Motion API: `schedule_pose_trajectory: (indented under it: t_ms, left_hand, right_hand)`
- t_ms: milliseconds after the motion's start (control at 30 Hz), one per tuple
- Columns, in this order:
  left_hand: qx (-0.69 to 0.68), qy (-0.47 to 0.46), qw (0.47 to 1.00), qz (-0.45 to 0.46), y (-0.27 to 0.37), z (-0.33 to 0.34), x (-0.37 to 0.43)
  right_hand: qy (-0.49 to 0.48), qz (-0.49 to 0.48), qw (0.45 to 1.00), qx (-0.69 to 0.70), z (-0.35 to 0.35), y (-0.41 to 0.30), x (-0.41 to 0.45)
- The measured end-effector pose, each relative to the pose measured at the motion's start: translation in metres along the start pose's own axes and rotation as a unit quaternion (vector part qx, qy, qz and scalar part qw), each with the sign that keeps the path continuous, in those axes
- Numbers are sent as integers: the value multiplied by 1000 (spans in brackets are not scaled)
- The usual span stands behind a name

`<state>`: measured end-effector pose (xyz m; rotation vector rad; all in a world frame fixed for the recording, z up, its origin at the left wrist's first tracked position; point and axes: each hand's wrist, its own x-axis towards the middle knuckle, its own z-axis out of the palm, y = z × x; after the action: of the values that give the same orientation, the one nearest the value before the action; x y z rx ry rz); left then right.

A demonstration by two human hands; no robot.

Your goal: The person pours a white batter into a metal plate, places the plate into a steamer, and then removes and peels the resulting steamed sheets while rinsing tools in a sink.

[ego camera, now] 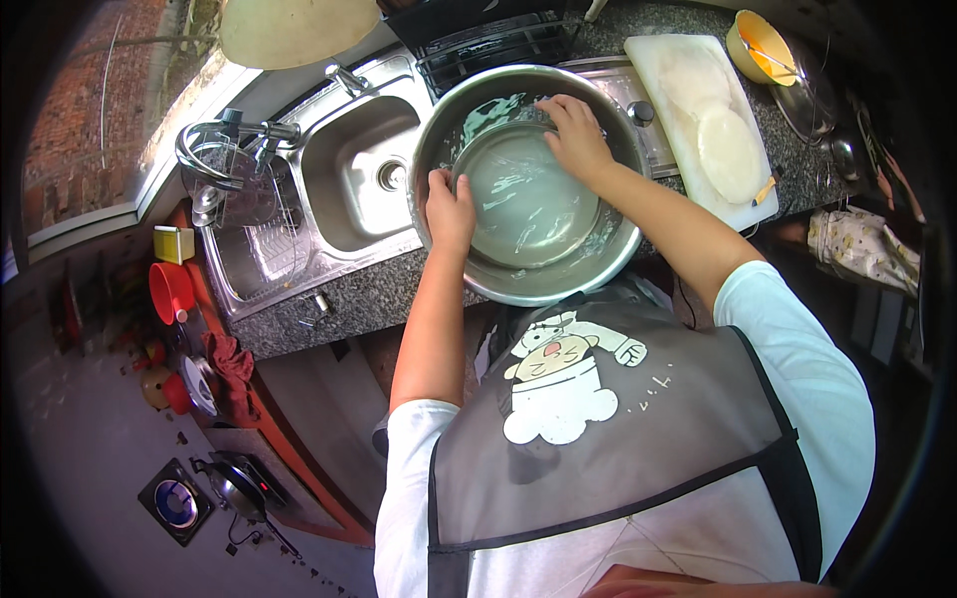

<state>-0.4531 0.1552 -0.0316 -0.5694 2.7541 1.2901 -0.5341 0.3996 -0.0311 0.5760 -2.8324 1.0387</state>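
Note:
A large stainless steel basin (628,247) stands before me, tilted slightly toward my apron, at the counter's front edge. Inside it lies a smaller round metal pan (534,205), wet-looking and full of bright reflections; whether water fills it I cannot tell. My left hand (451,217) grips the pan's left rim, thumb on the inner side. At the upper right, my right hand (579,142) holds the same rim between thumb and fingers. The fingertips beyond the rim are partly hidden.
Left of the basin is a steel sink (355,172) with a faucet (348,78). A white cutting board (673,82) on the right bears a pale round sheet (729,153) and a small knife (766,188). Farther right stands a yellow bowl (755,48). A black dish rack (486,52) is behind.

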Motion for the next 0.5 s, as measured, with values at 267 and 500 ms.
schedule_pose_trajectory:
  t_ms: [267,500]
  left_hand:
    - [-53,28,998,-2,3,1,-10]
    - [-39,37,998,38,-4,3,-13]
  right_hand:
    - [-33,-43,998,-12,37,-17,-37]
    - [-18,-65,984,-167,56,-27,-36]
